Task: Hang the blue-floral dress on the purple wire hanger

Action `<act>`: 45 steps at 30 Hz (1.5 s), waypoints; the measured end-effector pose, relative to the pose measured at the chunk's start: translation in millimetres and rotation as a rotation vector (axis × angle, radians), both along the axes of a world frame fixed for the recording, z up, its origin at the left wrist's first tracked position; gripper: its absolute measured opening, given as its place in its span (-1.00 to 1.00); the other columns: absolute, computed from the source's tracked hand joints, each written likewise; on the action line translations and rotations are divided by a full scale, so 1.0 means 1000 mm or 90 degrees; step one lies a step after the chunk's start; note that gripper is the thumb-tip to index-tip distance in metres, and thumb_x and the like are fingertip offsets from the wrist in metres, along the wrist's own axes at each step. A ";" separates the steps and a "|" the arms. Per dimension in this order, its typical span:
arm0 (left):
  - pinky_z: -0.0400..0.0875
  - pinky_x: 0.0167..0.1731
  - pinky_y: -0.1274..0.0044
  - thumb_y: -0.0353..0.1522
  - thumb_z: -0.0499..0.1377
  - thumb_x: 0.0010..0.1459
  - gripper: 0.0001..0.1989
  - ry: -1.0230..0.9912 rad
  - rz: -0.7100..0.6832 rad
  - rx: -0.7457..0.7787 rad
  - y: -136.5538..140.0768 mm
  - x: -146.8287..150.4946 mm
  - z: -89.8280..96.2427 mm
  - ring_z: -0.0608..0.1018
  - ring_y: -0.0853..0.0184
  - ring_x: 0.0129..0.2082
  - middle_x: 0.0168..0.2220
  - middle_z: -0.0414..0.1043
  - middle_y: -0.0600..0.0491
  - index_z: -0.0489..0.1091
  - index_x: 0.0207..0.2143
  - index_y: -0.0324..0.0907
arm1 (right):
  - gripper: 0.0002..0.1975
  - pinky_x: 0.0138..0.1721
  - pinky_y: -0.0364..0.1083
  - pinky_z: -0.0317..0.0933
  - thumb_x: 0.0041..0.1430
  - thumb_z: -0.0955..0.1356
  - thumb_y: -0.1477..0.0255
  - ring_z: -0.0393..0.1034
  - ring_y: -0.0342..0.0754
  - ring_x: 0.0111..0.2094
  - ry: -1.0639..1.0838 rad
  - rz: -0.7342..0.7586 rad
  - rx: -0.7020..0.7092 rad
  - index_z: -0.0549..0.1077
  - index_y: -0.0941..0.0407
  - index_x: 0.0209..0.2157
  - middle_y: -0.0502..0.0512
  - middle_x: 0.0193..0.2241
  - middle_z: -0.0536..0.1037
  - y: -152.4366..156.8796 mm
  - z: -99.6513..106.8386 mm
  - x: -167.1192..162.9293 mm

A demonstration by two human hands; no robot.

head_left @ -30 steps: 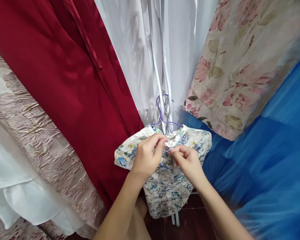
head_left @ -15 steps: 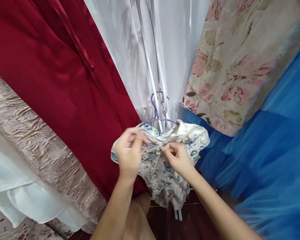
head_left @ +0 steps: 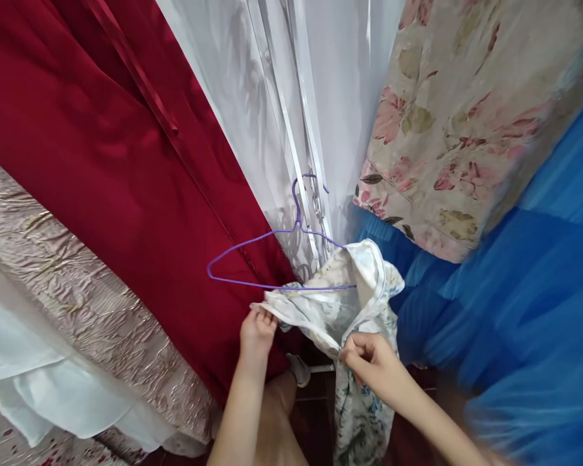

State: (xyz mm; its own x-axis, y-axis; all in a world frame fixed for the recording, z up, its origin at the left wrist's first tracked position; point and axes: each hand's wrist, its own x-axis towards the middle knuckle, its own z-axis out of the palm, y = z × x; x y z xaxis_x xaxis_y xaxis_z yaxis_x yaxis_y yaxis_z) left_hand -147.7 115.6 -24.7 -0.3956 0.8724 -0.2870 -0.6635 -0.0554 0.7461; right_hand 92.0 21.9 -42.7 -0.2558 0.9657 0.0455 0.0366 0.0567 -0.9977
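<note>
A white floral garment hangs half off a purple wire hanger. The hanger's left arm is bare, while its right arm still runs into the garment's shoulder. My left hand is closed on the garment's left edge, just below the hanger's lower bar. Lower and to the right, my right hand pinches the front of the neckline. Between my hands the neck opening gapes and shows the pale inside. The garment's lower part hangs down below my right hand.
A red satin dress and a white dress with long ribbons hang behind the hanger. A pink floral dress and blue tulle hang on the right. Textured beige fabric and white ruffles are at left. Dark tiles lie below.
The garment's left shoulder has come off the hanger, baring its left arm. Both hands have moved lower, pulling the fabric down and opening the neckline.
</note>
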 end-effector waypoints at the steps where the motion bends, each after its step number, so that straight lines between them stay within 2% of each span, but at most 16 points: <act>1: 0.37 -0.26 0.52 -0.44 0.15 0.22 -0.91 0.018 -0.029 -0.014 -0.007 0.012 -0.006 0.51 0.34 -0.34 -0.33 0.45 -0.01 0.36 -0.39 -0.22 | -0.76 -0.56 -0.17 -0.02 0.14 0.26 0.47 0.11 -0.18 -0.66 -0.039 0.003 -0.009 0.21 0.07 -0.59 -0.13 -0.73 0.24 0.000 -0.008 0.006; 3: 0.33 -0.22 0.52 -0.37 0.21 0.20 -0.92 0.145 -0.097 0.010 -0.026 0.035 -0.009 0.50 0.30 -0.24 -0.24 0.47 -0.03 0.44 -0.32 -0.21 | -0.80 -0.51 -0.15 0.06 0.11 0.28 0.48 0.21 -0.13 -0.62 -0.160 -0.006 0.004 0.29 0.09 -0.58 -0.08 -0.70 0.34 -0.003 -0.020 0.019; 5: 0.29 -0.11 0.51 -0.28 0.25 0.19 -0.85 0.387 -0.157 0.105 -0.047 0.058 -0.002 0.46 0.25 -0.13 -0.17 0.43 -0.02 0.49 -0.32 -0.19 | -0.97 -0.34 -0.09 0.22 0.06 0.39 0.44 0.41 -0.01 -0.43 -0.262 -0.028 0.069 0.46 0.10 -0.43 0.03 -0.49 0.54 -0.007 -0.026 0.029; 8: 0.24 0.01 0.46 -0.23 0.21 0.24 -0.80 0.679 -0.269 0.266 -0.074 0.090 0.014 0.42 0.19 -0.05 -0.13 0.38 -0.03 0.50 -0.35 -0.16 | -0.46 0.06 0.06 0.22 -0.04 0.51 0.36 0.39 0.20 0.01 -0.224 -0.015 0.156 0.45 0.07 0.02 0.21 -0.01 0.53 -0.013 -0.023 0.029; 10: 0.30 -0.13 0.49 -0.22 0.13 0.31 -0.77 0.675 -0.372 0.310 -0.083 0.106 0.020 0.43 0.25 -0.19 -0.24 0.37 0.00 0.47 -0.30 -0.17 | -0.50 0.08 0.06 0.22 0.07 0.46 0.35 0.38 0.19 0.03 -0.133 -0.018 0.147 0.41 0.09 0.07 0.22 -0.01 0.52 -0.013 -0.019 0.023; 14: 0.22 -0.39 0.58 -0.18 0.08 0.36 -0.75 0.543 -0.436 0.275 -0.083 0.117 0.019 0.32 0.39 -0.41 -0.41 0.25 0.11 0.37 -0.20 -0.17 | -0.90 -0.26 -0.10 0.28 0.24 0.29 0.43 0.38 0.00 -0.31 -0.020 -0.027 0.084 0.41 0.11 -0.23 0.03 -0.37 0.49 -0.014 -0.010 0.021; 18: 0.31 -0.23 0.56 -0.11 0.18 0.28 -0.63 0.454 -0.652 0.250 -0.088 0.108 -0.001 0.41 0.35 -0.27 -0.27 0.36 0.07 0.37 -0.02 -0.17 | -0.87 -0.38 -0.17 0.17 0.31 0.25 0.48 0.27 -0.12 -0.42 -0.087 0.030 0.179 0.33 0.10 -0.37 -0.05 -0.46 0.39 -0.025 0.005 0.050; 21: 0.36 -0.02 0.40 -0.02 0.32 0.09 -0.40 0.425 -0.822 0.144 -0.103 0.095 -0.032 0.48 0.13 -0.04 -0.09 0.48 -0.05 0.41 0.05 -0.21 | -0.86 -0.41 -0.17 0.15 0.31 0.27 0.51 0.27 -0.14 -0.47 -0.133 -0.059 0.346 0.33 0.08 -0.37 -0.06 -0.49 0.39 -0.028 0.023 0.087; 23: 0.34 0.06 0.31 0.01 0.37 0.00 -0.32 0.461 -0.818 0.073 -0.112 0.085 -0.051 0.46 0.02 0.03 -0.02 0.50 -0.09 0.44 0.06 -0.22 | -0.89 -0.41 -0.17 0.15 0.25 0.32 0.55 0.28 -0.14 -0.47 -0.156 -0.195 0.451 0.36 0.07 -0.35 -0.06 -0.47 0.41 -0.017 0.041 0.111; 26: 0.34 0.08 0.31 0.07 0.29 0.05 -0.34 0.489 -0.670 0.063 -0.113 0.069 -0.054 0.46 0.01 0.04 0.01 0.51 -0.10 0.48 0.05 -0.20 | -0.88 -0.43 -0.16 0.15 0.14 0.41 0.56 0.29 -0.13 -0.44 -0.166 -0.323 0.499 0.42 0.06 -0.33 -0.03 -0.41 0.45 0.024 0.074 0.134; 29: 0.39 -0.03 0.43 0.02 0.20 0.20 -0.47 0.518 -0.539 0.135 -0.104 0.058 -0.022 0.50 0.11 -0.06 -0.09 0.54 -0.05 0.51 0.00 -0.18 | -0.87 -0.42 -0.17 0.16 0.07 0.47 0.47 0.30 -0.13 -0.44 -0.043 -0.295 0.465 0.43 0.07 -0.39 -0.05 -0.43 0.44 0.084 0.103 0.126; 33: 0.38 -0.05 0.50 -0.10 0.17 0.28 -0.64 0.584 -0.420 0.254 -0.098 0.052 0.019 0.50 0.19 -0.12 -0.14 0.53 -0.03 0.57 -0.16 -0.19 | -0.73 -0.51 -0.20 0.09 -0.06 0.53 0.32 0.20 -0.20 -0.58 0.172 -0.042 0.137 0.41 0.05 -0.37 -0.18 -0.58 0.36 0.141 0.116 0.074; 36: 0.39 -0.04 0.48 -0.07 0.16 0.27 -0.60 0.561 -0.399 0.207 -0.099 0.035 0.016 0.52 0.15 -0.08 -0.13 0.54 -0.05 0.55 -0.12 -0.19 | -0.72 -0.57 -0.19 0.08 -0.11 0.54 0.28 0.20 -0.20 -0.64 0.190 0.051 -0.003 0.44 0.10 -0.42 -0.17 -0.66 0.36 0.145 0.113 0.043; 40: 0.35 0.05 0.44 -0.10 0.20 0.21 -0.59 0.689 -0.513 0.124 -0.086 -0.014 -0.009 0.47 0.09 0.04 -0.02 0.52 -0.02 0.50 -0.01 -0.15 | -0.75 -0.51 -0.15 0.23 -0.10 0.52 0.30 0.37 -0.10 -0.58 0.193 0.078 -0.074 0.49 0.14 -0.46 -0.03 -0.63 0.49 0.128 0.112 0.043; 44: 0.37 -0.08 0.43 -0.30 -0.01 0.27 -0.70 0.964 -0.622 0.176 -0.039 -0.073 -0.012 0.50 0.20 -0.22 -0.30 0.52 0.02 0.49 -0.35 -0.18 | -0.86 -0.50 -0.16 0.28 -0.05 0.50 0.40 0.41 -0.11 -0.57 0.209 0.089 -0.124 0.52 0.15 -0.47 0.00 -0.59 0.54 0.117 0.121 0.063; 45: 0.36 -0.10 0.43 -0.34 -0.03 0.26 -0.69 1.054 -0.594 0.213 -0.024 -0.086 -0.006 0.47 0.23 -0.27 -0.38 0.47 0.03 0.44 -0.43 -0.17 | -0.88 -0.48 -0.16 0.31 -0.03 0.50 0.42 0.44 -0.10 -0.54 0.215 0.098 -0.137 0.54 0.16 -0.44 0.02 -0.56 0.57 0.116 0.123 0.067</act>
State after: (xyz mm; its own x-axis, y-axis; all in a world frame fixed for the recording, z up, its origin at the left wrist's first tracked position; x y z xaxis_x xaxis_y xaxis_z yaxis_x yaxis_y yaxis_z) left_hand -233.8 91.3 -30.3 0.4948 0.8686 0.0249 0.6848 -0.4074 0.6042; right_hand 158.5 138.1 80.4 -0.4027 0.9141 -0.0477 -0.2868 -0.1755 -0.9418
